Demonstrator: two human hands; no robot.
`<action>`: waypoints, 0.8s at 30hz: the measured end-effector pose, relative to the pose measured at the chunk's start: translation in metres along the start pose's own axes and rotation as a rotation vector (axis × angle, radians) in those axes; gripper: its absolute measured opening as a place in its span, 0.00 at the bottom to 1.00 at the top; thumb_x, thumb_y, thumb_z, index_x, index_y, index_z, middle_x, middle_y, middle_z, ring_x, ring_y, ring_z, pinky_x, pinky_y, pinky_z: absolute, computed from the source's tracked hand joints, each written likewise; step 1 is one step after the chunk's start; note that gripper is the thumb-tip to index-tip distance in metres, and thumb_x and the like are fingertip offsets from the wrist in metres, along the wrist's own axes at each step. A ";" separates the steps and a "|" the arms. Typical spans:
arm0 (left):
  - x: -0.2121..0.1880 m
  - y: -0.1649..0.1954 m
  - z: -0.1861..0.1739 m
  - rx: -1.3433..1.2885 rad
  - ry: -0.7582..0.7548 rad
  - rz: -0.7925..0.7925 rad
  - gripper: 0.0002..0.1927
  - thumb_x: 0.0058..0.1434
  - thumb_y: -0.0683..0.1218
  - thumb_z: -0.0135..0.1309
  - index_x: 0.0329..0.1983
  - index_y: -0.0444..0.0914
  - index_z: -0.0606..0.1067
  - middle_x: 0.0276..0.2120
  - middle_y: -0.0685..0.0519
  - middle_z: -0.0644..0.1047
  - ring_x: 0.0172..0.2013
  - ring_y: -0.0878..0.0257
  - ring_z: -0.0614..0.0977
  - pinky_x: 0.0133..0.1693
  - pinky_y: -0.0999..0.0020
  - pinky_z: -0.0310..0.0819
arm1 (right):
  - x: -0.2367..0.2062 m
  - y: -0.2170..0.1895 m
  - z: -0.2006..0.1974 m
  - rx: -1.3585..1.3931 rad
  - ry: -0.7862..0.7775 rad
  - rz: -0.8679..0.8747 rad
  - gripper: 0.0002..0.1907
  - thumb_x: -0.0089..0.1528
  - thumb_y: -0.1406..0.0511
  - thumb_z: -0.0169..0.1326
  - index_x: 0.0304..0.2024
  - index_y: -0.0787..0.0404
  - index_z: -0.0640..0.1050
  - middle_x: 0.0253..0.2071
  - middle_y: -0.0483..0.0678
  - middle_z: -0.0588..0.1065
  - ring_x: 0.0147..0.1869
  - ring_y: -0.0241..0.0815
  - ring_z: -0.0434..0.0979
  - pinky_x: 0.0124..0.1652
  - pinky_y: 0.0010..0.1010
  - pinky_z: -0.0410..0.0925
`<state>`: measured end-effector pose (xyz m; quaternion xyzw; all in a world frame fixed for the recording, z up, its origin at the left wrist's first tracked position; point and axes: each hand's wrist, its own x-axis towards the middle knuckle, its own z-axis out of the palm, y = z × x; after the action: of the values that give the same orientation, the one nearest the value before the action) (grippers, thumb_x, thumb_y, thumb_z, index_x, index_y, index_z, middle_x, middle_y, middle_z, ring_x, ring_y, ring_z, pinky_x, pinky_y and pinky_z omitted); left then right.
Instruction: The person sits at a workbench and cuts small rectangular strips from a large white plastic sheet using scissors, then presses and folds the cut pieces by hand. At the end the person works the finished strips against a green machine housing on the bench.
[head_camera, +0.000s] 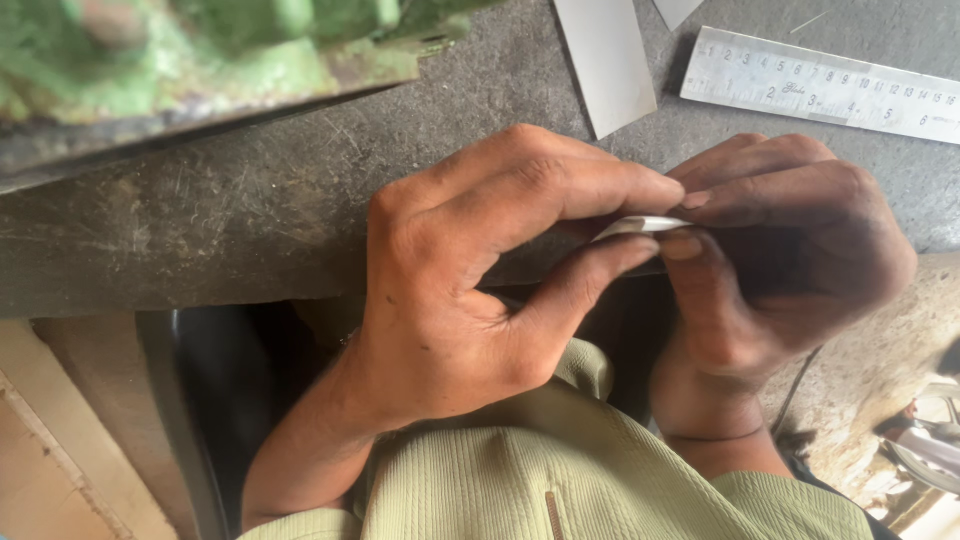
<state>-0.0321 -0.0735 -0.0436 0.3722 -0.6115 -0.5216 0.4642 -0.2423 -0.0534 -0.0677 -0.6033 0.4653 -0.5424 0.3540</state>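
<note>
The left hand (470, 290) is closed in a pinch, thumb below and fingers above, on one end of a thin white strip (645, 225). The right hand (780, 270) meets it from the other side, fingers curled over and thumb pressed up from beneath, gripping the same strip. Only a short piece of the strip shows between the fingertips; the rest is hidden inside both grips, so its full length cannot be told. The strip sits at the near edge of the dark grey worktop (250, 220), held just over that edge rather than lying flat on it.

Beyond the strip, farther onto the worktop, a pale sheet piece (605, 60) lies flat, with a second, smaller pale corner (678, 10) just beside it at the frame's top. To the right of these, well apart from the strip, lies a steel ruler (820, 85), slightly angled. Far to the left of the strip a worn green machine body (200, 55) rests on the worktop, blurred. Below the strip, nearer the person, is a light green ribbed garment (560, 470).
</note>
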 end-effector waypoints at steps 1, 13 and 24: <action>0.001 0.000 0.000 0.005 -0.003 -0.004 0.10 0.71 0.37 0.65 0.51 0.40 0.77 0.45 0.56 0.80 0.46 0.69 0.87 0.48 0.80 0.88 | 0.001 0.000 0.000 0.000 -0.003 -0.007 0.09 0.65 0.70 0.63 0.41 0.70 0.76 0.33 0.57 0.77 0.31 0.40 0.80 0.30 0.25 0.74; 0.003 0.004 0.004 0.072 0.023 0.042 0.08 0.71 0.33 0.61 0.46 0.37 0.76 0.41 0.55 0.79 0.42 0.67 0.86 0.43 0.77 0.85 | -0.001 -0.023 0.014 -0.029 0.023 0.130 0.10 0.66 0.73 0.64 0.36 0.69 0.75 0.33 0.57 0.77 0.32 0.41 0.79 0.33 0.24 0.73; 0.007 0.009 0.004 0.197 0.052 0.171 0.09 0.64 0.34 0.63 0.43 0.37 0.76 0.40 0.53 0.80 0.42 0.63 0.86 0.40 0.74 0.83 | 0.038 -0.013 -0.015 -0.170 -0.127 -0.086 0.08 0.60 0.73 0.59 0.41 0.70 0.76 0.38 0.57 0.78 0.41 0.47 0.83 0.39 0.31 0.79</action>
<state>-0.0378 -0.0778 -0.0337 0.3759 -0.6770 -0.4079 0.4837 -0.2555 -0.0841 -0.0410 -0.6838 0.4597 -0.4764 0.3069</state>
